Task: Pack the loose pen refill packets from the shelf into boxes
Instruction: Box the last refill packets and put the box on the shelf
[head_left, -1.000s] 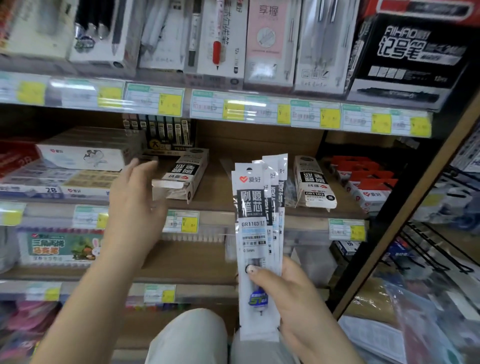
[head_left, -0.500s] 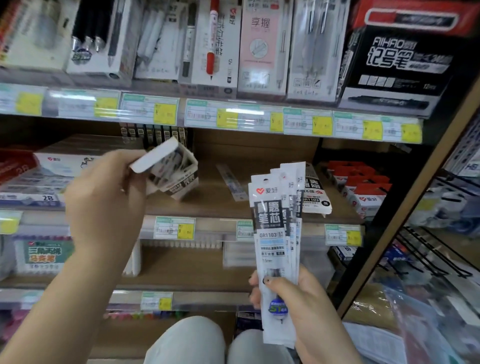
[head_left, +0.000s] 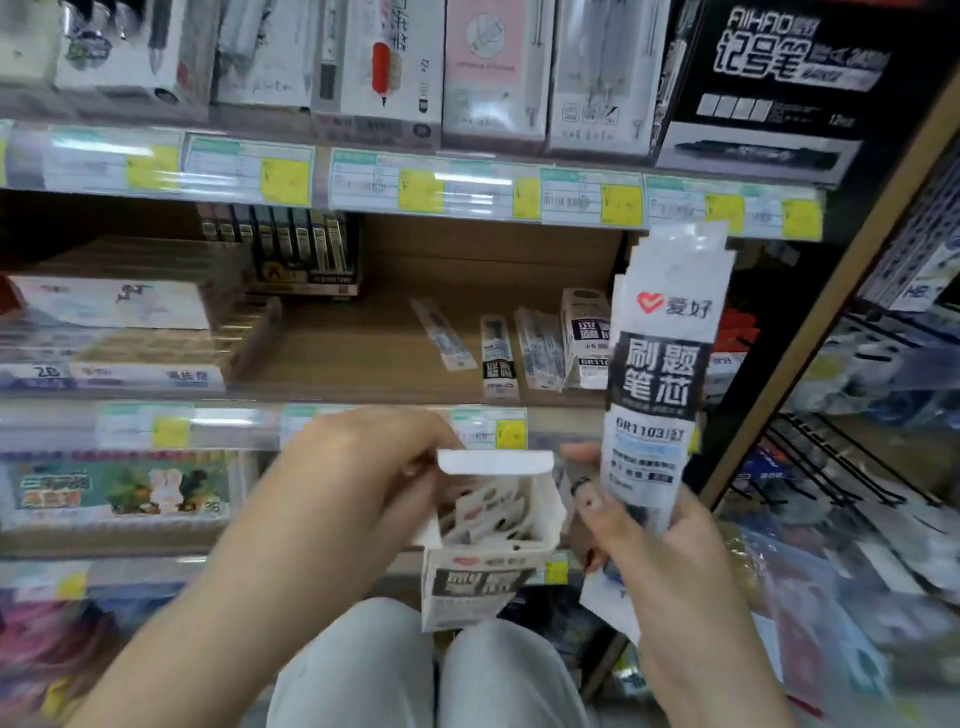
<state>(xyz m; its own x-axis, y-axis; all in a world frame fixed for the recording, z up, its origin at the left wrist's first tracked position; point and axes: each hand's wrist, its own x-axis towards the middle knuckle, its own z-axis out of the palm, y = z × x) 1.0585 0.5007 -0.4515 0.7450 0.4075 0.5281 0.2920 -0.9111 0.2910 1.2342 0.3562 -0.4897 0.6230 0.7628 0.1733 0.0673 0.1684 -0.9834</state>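
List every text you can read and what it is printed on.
"爱好", "刷题笔芯", "GR1103": refill packets held in the right hand.
"AIHAO", "记号笔": black marker box on the top shelf.
"GR110", cut off: white box on the middle shelf.
Too blurred: the open box in the left hand, the price labels.

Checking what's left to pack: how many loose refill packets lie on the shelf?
3: a pale packet leftmost, a dark-printed packet next, a third packet beside the box on the shelf. The third may be a stack; held packets may hide more.
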